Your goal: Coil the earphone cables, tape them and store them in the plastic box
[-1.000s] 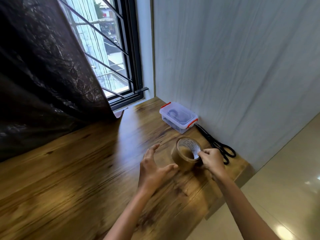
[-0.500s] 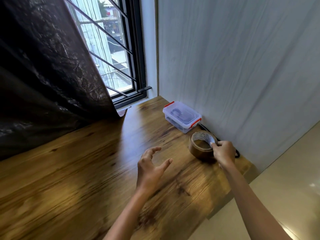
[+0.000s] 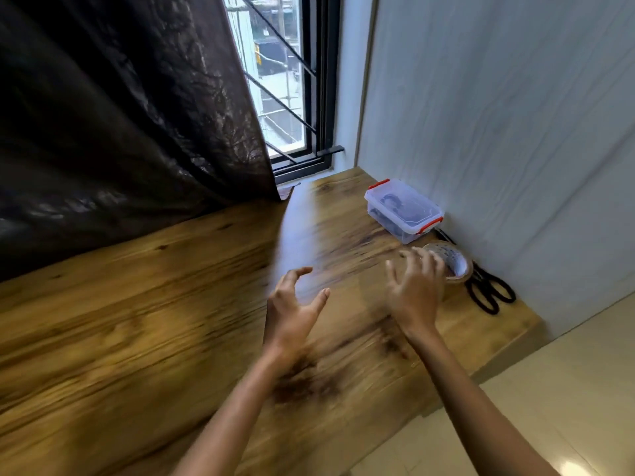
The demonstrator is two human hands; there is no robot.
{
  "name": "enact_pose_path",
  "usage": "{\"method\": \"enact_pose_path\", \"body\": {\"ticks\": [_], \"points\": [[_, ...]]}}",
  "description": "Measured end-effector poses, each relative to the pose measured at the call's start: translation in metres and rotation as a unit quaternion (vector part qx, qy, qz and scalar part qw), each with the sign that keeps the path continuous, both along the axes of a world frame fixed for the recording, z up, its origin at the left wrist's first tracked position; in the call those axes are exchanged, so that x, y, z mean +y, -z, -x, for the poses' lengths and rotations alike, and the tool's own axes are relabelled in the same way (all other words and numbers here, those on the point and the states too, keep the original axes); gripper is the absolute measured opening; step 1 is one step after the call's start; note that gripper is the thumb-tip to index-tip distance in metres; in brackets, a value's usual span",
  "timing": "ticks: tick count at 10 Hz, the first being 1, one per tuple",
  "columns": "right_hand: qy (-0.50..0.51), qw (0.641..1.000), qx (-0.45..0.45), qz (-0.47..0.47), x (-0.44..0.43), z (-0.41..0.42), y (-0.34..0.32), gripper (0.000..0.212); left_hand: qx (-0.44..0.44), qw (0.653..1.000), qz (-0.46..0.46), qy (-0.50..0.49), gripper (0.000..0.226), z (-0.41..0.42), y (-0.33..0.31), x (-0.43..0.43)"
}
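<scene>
The tape (image 3: 453,260) is no longer pinched. It is set down near the wall, just beside the scissors (image 3: 489,292), further from the middle of the table (image 3: 171,304) than a second ago. The right hand (image 3: 412,293) is released, its fingers spread and blurred in front of the roll; contact cannot be told. The left hand (image 3: 295,304) is held open above the wood, grasping nothing. Dark cables (image 3: 391,201) are seen inside the box (image 3: 412,235), lid on. Taping is judged finished, the task near its end.
</scene>
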State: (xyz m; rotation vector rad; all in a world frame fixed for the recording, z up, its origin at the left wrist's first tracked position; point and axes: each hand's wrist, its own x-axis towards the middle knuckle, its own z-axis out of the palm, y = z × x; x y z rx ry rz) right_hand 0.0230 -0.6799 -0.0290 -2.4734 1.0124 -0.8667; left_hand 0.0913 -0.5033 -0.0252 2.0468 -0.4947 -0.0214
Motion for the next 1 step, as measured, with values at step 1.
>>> {"method": "enact_pose_path", "body": {"ticks": [1], "points": [[-0.049,0.999,0.009,-0.006,0.036,-0.0105,0.0008,0.035,-0.003,1.0,0.008,-0.02,0.044,-0.0034,-0.0026,0.027]]}}
